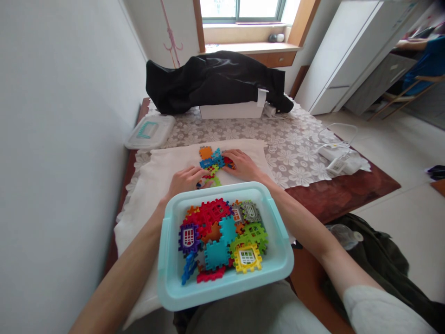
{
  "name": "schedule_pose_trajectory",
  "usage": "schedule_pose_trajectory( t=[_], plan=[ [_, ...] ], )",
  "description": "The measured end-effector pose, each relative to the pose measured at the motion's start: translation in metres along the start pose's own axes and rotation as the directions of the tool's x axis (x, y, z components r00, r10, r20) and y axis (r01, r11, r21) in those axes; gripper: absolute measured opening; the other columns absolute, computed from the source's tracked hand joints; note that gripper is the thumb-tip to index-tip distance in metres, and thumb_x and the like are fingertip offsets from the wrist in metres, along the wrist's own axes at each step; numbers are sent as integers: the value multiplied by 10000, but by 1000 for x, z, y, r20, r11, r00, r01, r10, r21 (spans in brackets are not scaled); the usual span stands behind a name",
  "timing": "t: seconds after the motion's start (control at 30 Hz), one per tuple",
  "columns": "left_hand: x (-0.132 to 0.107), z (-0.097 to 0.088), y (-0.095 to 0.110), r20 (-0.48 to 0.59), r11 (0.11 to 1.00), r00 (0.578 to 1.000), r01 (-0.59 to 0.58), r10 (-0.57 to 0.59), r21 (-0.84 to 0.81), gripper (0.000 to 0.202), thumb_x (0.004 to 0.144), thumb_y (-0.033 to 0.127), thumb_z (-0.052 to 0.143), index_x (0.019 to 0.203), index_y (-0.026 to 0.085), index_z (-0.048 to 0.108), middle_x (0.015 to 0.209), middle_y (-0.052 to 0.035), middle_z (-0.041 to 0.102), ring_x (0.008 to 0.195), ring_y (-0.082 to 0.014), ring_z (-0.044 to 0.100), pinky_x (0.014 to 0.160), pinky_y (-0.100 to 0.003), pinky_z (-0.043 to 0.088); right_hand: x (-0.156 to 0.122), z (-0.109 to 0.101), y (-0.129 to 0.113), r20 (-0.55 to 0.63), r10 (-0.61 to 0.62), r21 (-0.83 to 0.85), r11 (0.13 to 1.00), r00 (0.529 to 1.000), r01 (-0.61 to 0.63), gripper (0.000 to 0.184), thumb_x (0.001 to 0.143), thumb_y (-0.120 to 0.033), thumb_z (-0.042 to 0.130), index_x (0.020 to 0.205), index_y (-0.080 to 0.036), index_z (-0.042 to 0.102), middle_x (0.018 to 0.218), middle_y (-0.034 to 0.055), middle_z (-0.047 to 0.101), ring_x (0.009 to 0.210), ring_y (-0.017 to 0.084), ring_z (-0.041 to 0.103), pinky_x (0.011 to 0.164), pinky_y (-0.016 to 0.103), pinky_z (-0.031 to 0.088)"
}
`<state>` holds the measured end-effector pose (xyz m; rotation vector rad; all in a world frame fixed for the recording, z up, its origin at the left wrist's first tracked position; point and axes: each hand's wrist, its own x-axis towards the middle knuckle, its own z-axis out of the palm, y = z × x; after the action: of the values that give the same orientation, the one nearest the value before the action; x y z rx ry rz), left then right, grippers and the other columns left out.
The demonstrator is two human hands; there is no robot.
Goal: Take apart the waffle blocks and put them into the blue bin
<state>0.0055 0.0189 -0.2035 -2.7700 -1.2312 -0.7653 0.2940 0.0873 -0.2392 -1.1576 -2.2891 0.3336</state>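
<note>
Left hand (187, 180) is curling, fingers half bent, touching the green side of a cluster of notched plastic tiles (207, 163); right hand (242, 165) is arching half open over its red side. Whether either grip is pinching is hard to tell, fingers hiding the contact. Cluster is lying on plain white cloth (163, 174), floral lace (299, 172) covering the reddish bench (351, 188). Nearer, a round-cornered aqua tub (167, 297) is holding toothed squares (217, 255), some window-latticed.

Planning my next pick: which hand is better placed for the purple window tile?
Left, probably: the left hand is closer to the purple window tile, which lies on the left side of the light-blue tub. The right hand is farther off, right of the blue pieces on the white cloth.
</note>
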Motion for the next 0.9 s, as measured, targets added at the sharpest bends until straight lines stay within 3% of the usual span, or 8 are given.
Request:
schedule_pose_trajectory(
  t=[0.17, 0.37, 0.53, 0.67, 0.77, 0.9],
  plan=[
    [0, -4, -5, 105, 998, 994, 31, -24, -61, 234, 1075, 413, 725, 1166, 219, 819, 1144, -100, 864, 1062, -294, 798, 892, -399, 600, 0, 1, 2, -7, 9, -4, 1000, 1000, -9, 463, 1082, -350, 737, 1530, -236, 719, 1558, 143, 741, 1475, 347, 649, 1293, 564, 531],
    [-2, 6, -14, 273, 995, 961, 62, -40, -73, 292, 1008, 322, 741, 1275, 210, 782, 1316, -151, 790, 1250, -373, 712, 1138, -532, 553, -1, 1, 1, -10, 24, -9, 1000, 1000, -24, 464, 1078, -355, 745, 1520, -217, 724, 1555, 153, 735, 1474, 342, 650, 1289, 543, 532],
    [-8, 12, -17, 257, 992, 959, 128, -122, -10, 537, 984, 331, 748, 1507, 231, 685, 1562, -188, 666, 1446, -420, 609, 1198, -565, 520, -2, -3, -3, 2, 19, -11, 1000, 1000, -19, 504, 1061, -391, 762, 1540, -242, 714, 1609, 145, 693, 1527, 340, 605, 1324, 561, 494],
    [-9, 8, -18, 224, 974, 950, 196, -217, 112, 757, 955, 427, 795, 1644, 200, 577, 1635, -232, 631, 1424, -460, 628, 1150, -576, 523, -5, -9, -6, 40, 26, -78, 997, 999, -23, 610, 1022, -458, 808, 1589, -275, 677, 1730, 129, 596, 1613, 378, 515, 1363, 624, 432],
    [-6, 4, -17, 225, 963, 943, 208, -244, 174, 738, 938, 417, 801, 1615, 196, 605, 1550, -234, 701, 1354, -464, 674, 1086, -564, 544, -6, -12, -8, 69, 75, -135, 989, 995, -65, 708, 1004, -504, 828, 1642, -274, 626, 1793, 142, 528, 1632, 431, 481, 1329, 685, 447],
    [-4, 2, -18, 236, 963, 939, 213, -249, 168, 602, 978, 384, 757, 1534, 169, 669, 1460, -227, 755, 1322, -451, 701, 1069, -556, 573, -5, -14, -8, 48, 144, -169, 976, 988, -134, 666, 1051, -538, 757, 1628, -234, 627, 1750, 178, 562, 1563, 467, 528, 1269, 706, 494]
  ],
)
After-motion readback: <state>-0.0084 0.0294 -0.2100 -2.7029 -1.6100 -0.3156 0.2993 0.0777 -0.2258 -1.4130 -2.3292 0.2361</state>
